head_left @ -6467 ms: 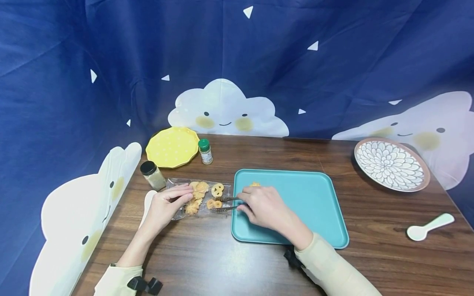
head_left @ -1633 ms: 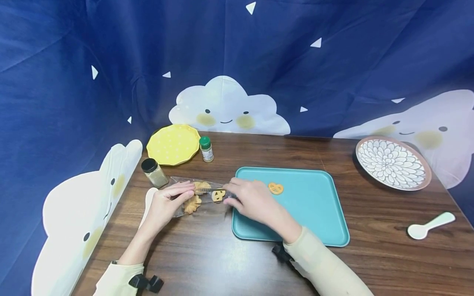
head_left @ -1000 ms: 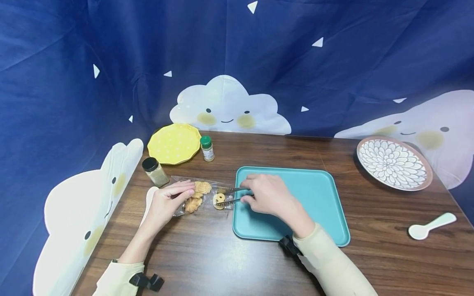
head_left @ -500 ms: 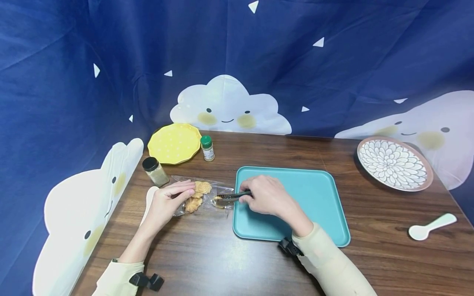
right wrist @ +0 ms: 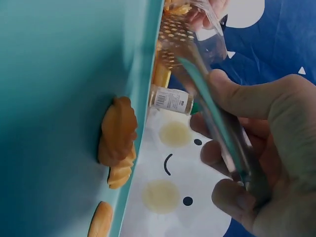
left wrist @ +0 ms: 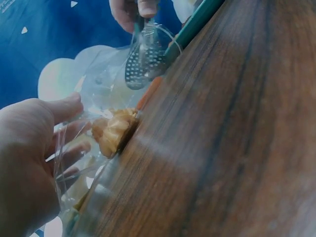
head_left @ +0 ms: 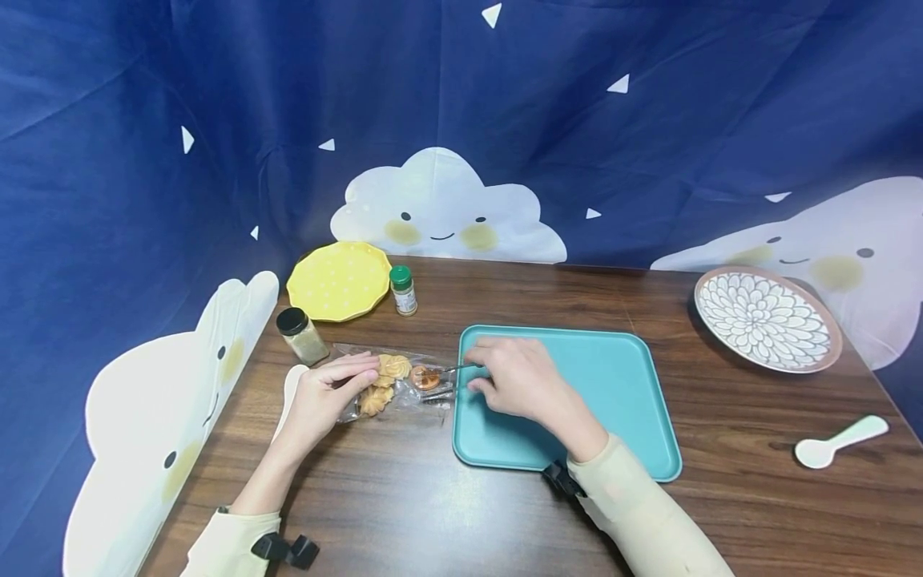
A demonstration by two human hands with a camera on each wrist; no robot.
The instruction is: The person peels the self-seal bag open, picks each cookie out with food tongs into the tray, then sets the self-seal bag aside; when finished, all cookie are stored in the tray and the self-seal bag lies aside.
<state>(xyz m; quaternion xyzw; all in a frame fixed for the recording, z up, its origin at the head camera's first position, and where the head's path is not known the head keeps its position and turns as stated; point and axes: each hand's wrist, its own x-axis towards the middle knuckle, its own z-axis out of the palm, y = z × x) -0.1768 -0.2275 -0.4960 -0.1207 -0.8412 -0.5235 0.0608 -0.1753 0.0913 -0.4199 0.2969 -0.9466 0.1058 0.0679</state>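
Observation:
My left hand holds the near end of a clear plastic bag, its thumb and fingers around the film. Swirl cookies lie in the bag beside the fingertips, with a round orange-brown cookie to their right. My right hand grips metal tongs over the left side of the teal tray. The perforated tips are spread at the bag's right end, around or beside the round cookie. In the right wrist view, swirl cookies lie on the tray; my hand hides them in the head view.
A black-lidded jar, a green-capped shaker and a yellow plate stand behind the bag. A white utensil lies partly behind my left hand. On the right are a patterned plate and a small spoon.
A pretzel-shaped cookie went from the bag to the tray. The tongs returned, closed on another cookie, then spread again; that cookie sits slightly higher and looks darker. My left hand stays put.

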